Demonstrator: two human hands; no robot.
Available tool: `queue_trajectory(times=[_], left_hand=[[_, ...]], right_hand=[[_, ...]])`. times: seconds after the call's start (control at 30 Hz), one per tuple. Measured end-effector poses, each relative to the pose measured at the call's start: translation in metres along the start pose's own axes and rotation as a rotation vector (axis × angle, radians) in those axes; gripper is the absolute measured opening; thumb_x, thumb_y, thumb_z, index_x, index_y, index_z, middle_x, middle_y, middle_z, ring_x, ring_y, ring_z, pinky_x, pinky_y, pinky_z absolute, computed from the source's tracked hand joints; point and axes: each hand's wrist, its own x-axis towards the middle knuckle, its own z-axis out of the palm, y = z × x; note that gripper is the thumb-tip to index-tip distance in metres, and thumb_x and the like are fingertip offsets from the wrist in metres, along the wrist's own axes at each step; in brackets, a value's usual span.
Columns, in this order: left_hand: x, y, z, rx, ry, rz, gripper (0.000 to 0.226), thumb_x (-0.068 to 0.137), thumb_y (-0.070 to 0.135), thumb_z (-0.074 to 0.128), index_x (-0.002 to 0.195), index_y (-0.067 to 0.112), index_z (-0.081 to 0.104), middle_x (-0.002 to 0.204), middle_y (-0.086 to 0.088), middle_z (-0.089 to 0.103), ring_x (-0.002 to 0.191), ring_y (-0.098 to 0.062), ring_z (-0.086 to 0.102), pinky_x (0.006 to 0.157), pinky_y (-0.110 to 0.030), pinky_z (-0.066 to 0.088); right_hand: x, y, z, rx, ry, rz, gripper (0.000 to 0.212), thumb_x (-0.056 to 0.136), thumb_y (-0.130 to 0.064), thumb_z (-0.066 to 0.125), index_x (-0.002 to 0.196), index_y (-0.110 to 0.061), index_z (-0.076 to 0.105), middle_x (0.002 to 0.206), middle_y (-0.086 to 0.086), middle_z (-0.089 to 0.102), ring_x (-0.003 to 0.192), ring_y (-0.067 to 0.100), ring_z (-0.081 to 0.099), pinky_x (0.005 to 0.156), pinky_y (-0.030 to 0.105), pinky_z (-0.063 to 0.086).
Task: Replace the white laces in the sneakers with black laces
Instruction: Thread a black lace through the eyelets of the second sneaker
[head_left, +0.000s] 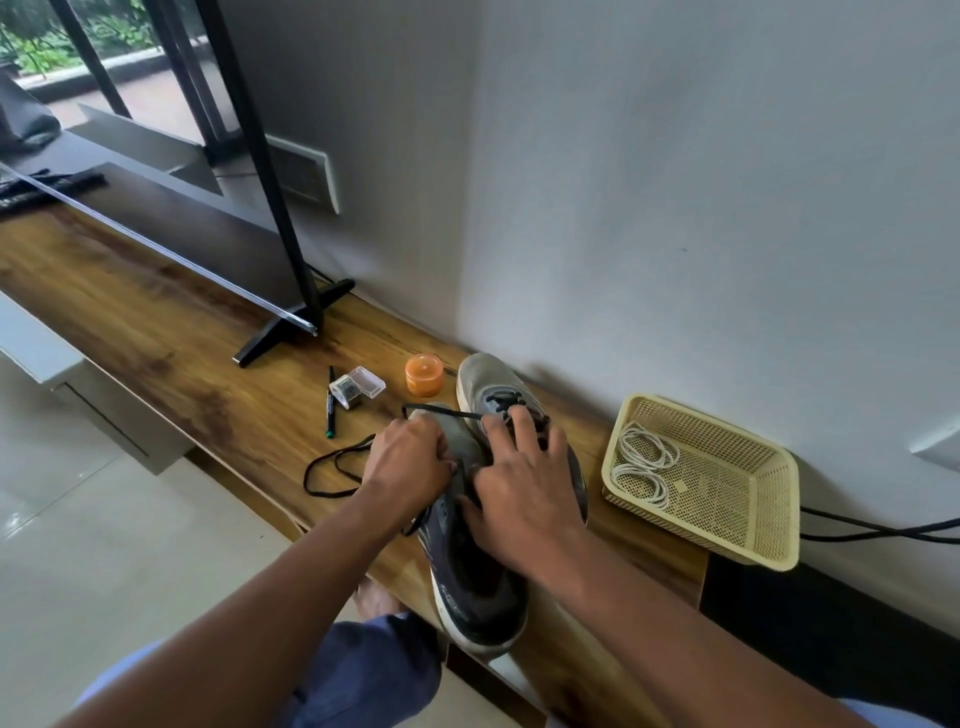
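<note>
Here, both hands work a black lace on the near sneaker.
The near sneaker (467, 571) lies at the surface's (171, 332) front edge, heel overhanging; the far sneaker (493, 387), black-laced, sits just behind it toward the wall. The left hand (410, 467), fingers curled, pinches the black lace (332, 467), whose slack loops leftward on the surface. The right hand (519, 499), fingers spread, rests on the sneakers. White laces (641, 460) lie coiled in the basket (758, 530) by the wall.

Black lace (332, 470), orange jar (425, 375), cream basket (769, 525).
</note>
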Motion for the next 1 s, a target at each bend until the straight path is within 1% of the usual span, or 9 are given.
queue_trajectory(times=[0.07, 0.13, 0.23, 0.3, 0.43, 0.57, 0.63, 0.77, 1.0], left_hand=[[-0.006, -0.001, -0.003, -0.032, -0.008, -0.018, 0.006, 0.083, 0.025, 0.079, 0.080, 0.024, 0.073, 0.085, 0.009, 0.070, 0.084, -0.014, 0.066, 0.068, -0.025, 0.044], [-0.014, -0.003, -0.007, -0.068, -0.006, -0.036, 0.006, 0.084, 0.026, 0.079, 0.079, 0.026, 0.076, 0.083, 0.014, 0.070, 0.083, -0.009, 0.064, 0.064, -0.023, 0.040], [-0.026, -0.003, -0.012, -0.089, 0.003, -0.075, 0.008, 0.087, 0.031, 0.077, 0.079, 0.027, 0.076, 0.084, 0.015, 0.070, 0.085, -0.009, 0.065, 0.068, -0.026, 0.046], [-0.034, -0.004, -0.012, -0.095, 0.006, -0.108, 0.011, 0.088, 0.034, 0.073, 0.080, 0.026, 0.075, 0.087, 0.011, 0.070, 0.087, -0.014, 0.065, 0.073, -0.029, 0.050], [-0.048, -0.004, -0.007, -0.129, 0.027, -0.171, 0.014, 0.089, 0.031, 0.071, 0.077, 0.024, 0.071, 0.083, 0.008, 0.068, 0.084, -0.016, 0.062, 0.071, -0.028, 0.042], [-0.056, -0.003, -0.006, -0.166, 0.036, -0.221, 0.017, 0.086, 0.025, 0.069, 0.070, 0.020, 0.071, 0.080, 0.005, 0.070, 0.083, -0.019, 0.065, 0.069, -0.029, 0.043], [-0.063, -0.003, -0.005, -0.174, 0.037, -0.241, 0.017, 0.085, 0.022, 0.067, 0.068, 0.018, 0.070, 0.078, 0.005, 0.069, 0.078, -0.016, 0.064, 0.062, -0.026, 0.042], [-0.073, -0.005, -0.001, -0.139, 0.011, -0.256, 0.015, 0.085, 0.018, 0.067, 0.070, 0.018, 0.071, 0.076, 0.005, 0.070, 0.066, -0.006, 0.062, 0.046, -0.013, 0.033], [-0.063, -0.004, -0.003, -0.040, -0.027, -0.184, 0.017, 0.083, 0.015, 0.064, 0.067, 0.020, 0.067, 0.075, 0.006, 0.069, 0.066, -0.008, 0.062, 0.049, -0.013, 0.032]], right_hand=[[-0.011, -0.009, -0.007, -0.044, 0.017, -0.008, 0.022, 0.086, -0.041, 0.067, 0.088, -0.024, 0.080, 0.141, 0.012, 0.051, 0.131, 0.039, 0.035, 0.098, 0.057, 0.032], [-0.020, -0.019, -0.014, -0.025, 0.029, -0.024, 0.015, 0.090, -0.030, 0.065, 0.092, -0.023, 0.078, 0.124, 0.008, 0.054, 0.116, 0.033, 0.042, 0.088, 0.049, 0.039], [-0.023, -0.025, -0.020, 0.068, -0.091, 0.023, 0.017, 0.096, -0.014, 0.062, 0.109, -0.016, 0.074, 0.120, 0.007, 0.053, 0.105, 0.030, 0.060, 0.073, 0.041, 0.047], [-0.022, -0.028, -0.020, 0.108, -0.109, 0.043, 0.018, 0.098, -0.014, 0.059, 0.111, -0.014, 0.072, 0.121, 0.007, 0.053, 0.098, 0.030, 0.067, 0.068, 0.040, 0.047], [-0.027, -0.036, -0.010, 0.172, -0.101, 0.059, 0.025, 0.102, -0.026, 0.052, 0.114, -0.015, 0.071, 0.123, 0.009, 0.049, 0.097, 0.031, 0.069, 0.065, 0.037, 0.042], [-0.033, -0.038, -0.004, 0.197, -0.104, 0.091, 0.026, 0.103, -0.027, 0.050, 0.114, -0.016, 0.071, 0.124, 0.008, 0.048, 0.094, 0.030, 0.068, 0.063, 0.036, 0.039], [-0.039, -0.036, -0.006, 0.206, -0.111, 0.099, 0.026, 0.103, -0.027, 0.050, 0.116, -0.017, 0.070, 0.124, 0.008, 0.048, 0.096, 0.030, 0.068, 0.063, 0.037, 0.039], [-0.054, -0.038, -0.005, 0.224, -0.155, 0.103, 0.025, 0.104, -0.029, 0.051, 0.119, -0.019, 0.068, 0.124, 0.008, 0.048, 0.098, 0.030, 0.067, 0.066, 0.036, 0.038], [-0.043, -0.032, -0.006, 0.271, -0.225, 0.097, 0.029, 0.102, -0.032, 0.054, 0.127, -0.021, 0.063, 0.126, 0.009, 0.051, 0.104, 0.032, 0.065, 0.070, 0.037, 0.038]])
